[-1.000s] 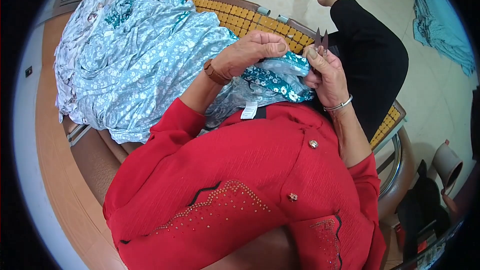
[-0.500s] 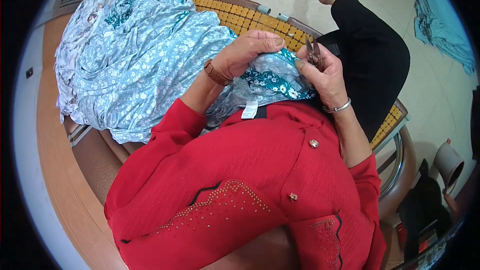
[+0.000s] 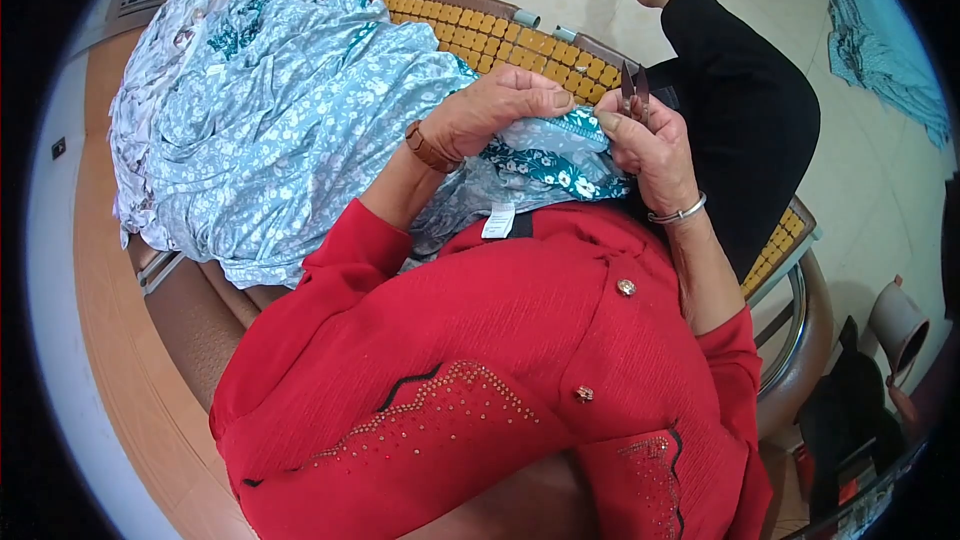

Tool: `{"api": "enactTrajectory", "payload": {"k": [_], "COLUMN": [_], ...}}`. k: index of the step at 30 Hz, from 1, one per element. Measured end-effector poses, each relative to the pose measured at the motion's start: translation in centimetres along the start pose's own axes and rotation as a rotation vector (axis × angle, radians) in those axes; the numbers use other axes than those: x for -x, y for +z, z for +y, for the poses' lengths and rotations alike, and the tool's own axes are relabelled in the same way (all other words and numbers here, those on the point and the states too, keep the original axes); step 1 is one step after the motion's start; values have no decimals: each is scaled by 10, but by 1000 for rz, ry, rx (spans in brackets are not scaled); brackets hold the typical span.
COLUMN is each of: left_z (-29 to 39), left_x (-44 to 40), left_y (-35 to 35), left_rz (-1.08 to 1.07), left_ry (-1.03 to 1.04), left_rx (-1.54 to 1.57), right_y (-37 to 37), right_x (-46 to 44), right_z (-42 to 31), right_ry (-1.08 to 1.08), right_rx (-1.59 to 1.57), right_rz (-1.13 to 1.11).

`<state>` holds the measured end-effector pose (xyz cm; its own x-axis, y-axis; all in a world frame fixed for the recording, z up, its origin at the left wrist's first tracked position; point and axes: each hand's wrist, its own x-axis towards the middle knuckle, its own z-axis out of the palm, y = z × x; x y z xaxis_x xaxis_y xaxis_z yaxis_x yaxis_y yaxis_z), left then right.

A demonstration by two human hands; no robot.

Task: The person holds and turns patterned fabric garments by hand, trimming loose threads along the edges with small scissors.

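Note:
A light blue floral garment [image 3: 290, 130] with dark teal floral trim [image 3: 555, 170] spreads from the left across my lap. My left hand [image 3: 500, 108] pinches the trim's edge between thumb and fingers. Close to its right, my right hand [image 3: 652, 140] holds a pair of thread snips [image 3: 634, 90] in the curled fingers, blades pointing up and slightly apart. The right thumb and index finger press together at the end of the same edge; whether they grip cloth or a thread is too small to tell. A white label [image 3: 498, 221] lies on the garment near my waist.
I sit on a brown bench with a yellow tile mat [image 3: 500, 38]. More printed cloth [image 3: 190, 30] is heaped at the far left. Blue cloth [image 3: 880, 50] lies on the floor at upper right. A beige container [image 3: 897, 325] and dark items stand at lower right.
My right hand has shifted slightly right and turned, so the snips stand more upright. My left hand has moved a little right and down, still holding the trim edge.

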<state>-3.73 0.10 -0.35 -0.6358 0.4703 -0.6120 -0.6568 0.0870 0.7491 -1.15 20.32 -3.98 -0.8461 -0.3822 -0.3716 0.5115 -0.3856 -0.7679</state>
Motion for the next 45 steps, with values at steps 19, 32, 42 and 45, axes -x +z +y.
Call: {"api": "enactTrajectory", "payload": {"k": [19,32,42,45], "left_z": [7,-3,-7,-8], "left_x": [4,2,5,5], "left_y": [7,-7,-18,-23], "left_rz": [150,54,70,73], "left_ry": [1,47,65,83], "left_rx": [28,-156,81,85], "right_y": [4,-1,2,3], "right_x": [-1,-3,-4,-4], "right_z": [8,2,3,3], "right_ry": [-249,86,94,78], "right_rx": [429,26,100,137], "right_rz": [33,-48,-164,-175]}}
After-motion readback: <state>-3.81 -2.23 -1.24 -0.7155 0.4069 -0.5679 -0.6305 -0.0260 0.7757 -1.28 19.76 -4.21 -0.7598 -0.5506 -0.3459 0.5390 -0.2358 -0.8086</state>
